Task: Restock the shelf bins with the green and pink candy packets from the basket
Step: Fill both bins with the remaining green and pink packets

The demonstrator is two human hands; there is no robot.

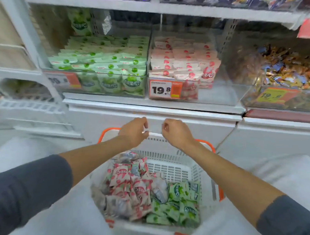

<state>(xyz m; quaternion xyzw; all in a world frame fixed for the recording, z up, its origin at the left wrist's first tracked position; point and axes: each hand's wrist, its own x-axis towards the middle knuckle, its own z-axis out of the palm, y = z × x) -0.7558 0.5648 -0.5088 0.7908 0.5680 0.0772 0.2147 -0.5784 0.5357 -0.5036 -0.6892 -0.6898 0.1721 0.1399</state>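
A white basket [171, 167] with orange handles sits low in front of me, against the shelf base. Pink candy packets [131, 187] fill its left side and green candy packets [178, 204] lie at its right. My left hand [133, 132] and my right hand [176, 132] are side by side, both closed on the basket's far rim. On the shelf above, a clear bin of green packets [101, 66] stands to the left of a clear bin of pink packets [182, 62]. The pink bin has free space at its front right.
A third clear bin with mixed orange and blue candies [282, 69] stands at the right. Price tags marked 19.8 [164, 89] hang on the bin fronts. Another shelf [181, 10] with dark packets runs above. A white side rack [24, 106] is at the left.
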